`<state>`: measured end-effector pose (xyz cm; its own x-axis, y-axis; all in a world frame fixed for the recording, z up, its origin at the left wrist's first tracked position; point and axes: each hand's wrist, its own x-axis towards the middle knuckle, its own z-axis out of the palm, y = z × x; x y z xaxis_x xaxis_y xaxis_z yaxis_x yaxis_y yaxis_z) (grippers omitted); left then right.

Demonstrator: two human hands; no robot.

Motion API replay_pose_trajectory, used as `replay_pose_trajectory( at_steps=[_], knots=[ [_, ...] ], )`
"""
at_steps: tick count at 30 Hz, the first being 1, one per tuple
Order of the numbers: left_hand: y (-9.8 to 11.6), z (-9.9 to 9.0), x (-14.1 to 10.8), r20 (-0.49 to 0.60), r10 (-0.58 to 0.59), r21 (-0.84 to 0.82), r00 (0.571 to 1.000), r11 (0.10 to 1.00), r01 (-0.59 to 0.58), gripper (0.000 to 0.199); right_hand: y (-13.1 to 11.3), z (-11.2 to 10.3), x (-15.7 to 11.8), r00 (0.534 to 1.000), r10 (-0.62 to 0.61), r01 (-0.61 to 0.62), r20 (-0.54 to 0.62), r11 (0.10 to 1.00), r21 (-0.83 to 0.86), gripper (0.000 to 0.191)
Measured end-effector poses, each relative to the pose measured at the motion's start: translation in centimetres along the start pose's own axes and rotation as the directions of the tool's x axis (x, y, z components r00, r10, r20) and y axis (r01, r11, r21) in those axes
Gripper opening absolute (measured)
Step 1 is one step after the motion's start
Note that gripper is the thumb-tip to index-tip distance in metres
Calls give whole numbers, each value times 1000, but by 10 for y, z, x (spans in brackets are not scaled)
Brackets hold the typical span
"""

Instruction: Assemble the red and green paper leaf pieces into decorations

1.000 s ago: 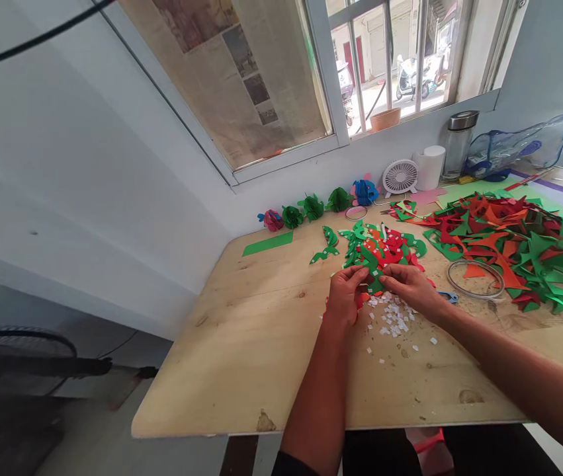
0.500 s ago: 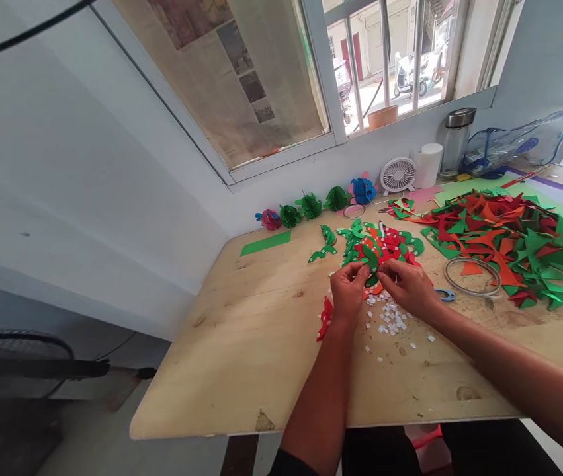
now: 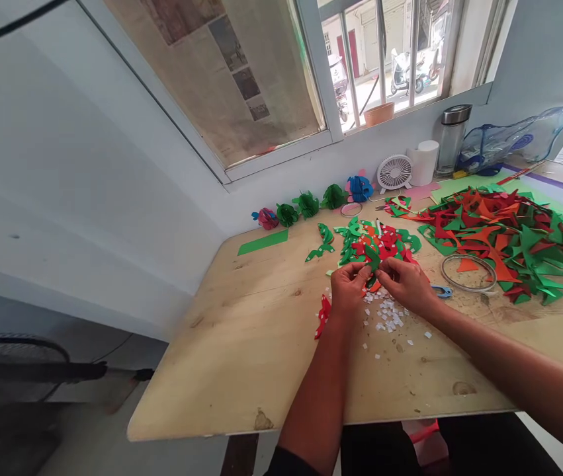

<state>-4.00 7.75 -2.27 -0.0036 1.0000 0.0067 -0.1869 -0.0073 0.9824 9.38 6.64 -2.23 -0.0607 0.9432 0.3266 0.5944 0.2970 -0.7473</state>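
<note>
A dark green cut piece (image 3: 372, 256) is pinched between the fingertips of my left hand (image 3: 348, 285). My right hand (image 3: 403, 281) has its thumb and forefinger closed at the right edge of the same piece. Just beyond both hands lies a heap of green, red and orange cut pieces (image 3: 385, 241), many with small white squares on them. Loose white squares (image 3: 389, 314) are scattered under and in front of my right hand. Left of my left wrist rests a red piece (image 3: 323, 317); farther back are green pieces (image 3: 325, 233).
A large pile of red, orange and green scraps (image 3: 509, 231) covers the right side. Near it are a tape ring (image 3: 468, 289) and blue-handled snips (image 3: 442, 291). Folded paper figures (image 3: 308, 204), a small fan (image 3: 395, 173) and a glass bottle (image 3: 453, 140) line the wall.
The whole view has shifted slightly. Both hands stay together at the green piece, with almost no change in their grip.
</note>
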Motion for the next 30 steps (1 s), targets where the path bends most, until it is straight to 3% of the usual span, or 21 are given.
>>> replay_pose_trajectory(
  at_steps=[6, 13, 21, 30],
  knots=[
    [2, 1, -4, -5, 17, -14, 1000, 1000, -17, 23, 0, 0, 0, 1000, 16, -17, -13, 1000, -13, 14],
    [6, 3, -6, -9, -11, -39, 1000, 999, 11, 22, -1, -2, 1, 1000, 12, -12, 9, 998, 54, 24],
    [8, 4, -10, -3, -11, -1, 1000, 1000, 11, 21, 7, 1, 3, 998, 57, -60, 31, 990, 124, 14],
    [2, 2, -2, -22, 71, 58, 997, 996, -70, 20, 2, 0, 4, 986, 122, -153, 109, 924, 352, 15]
  ],
)
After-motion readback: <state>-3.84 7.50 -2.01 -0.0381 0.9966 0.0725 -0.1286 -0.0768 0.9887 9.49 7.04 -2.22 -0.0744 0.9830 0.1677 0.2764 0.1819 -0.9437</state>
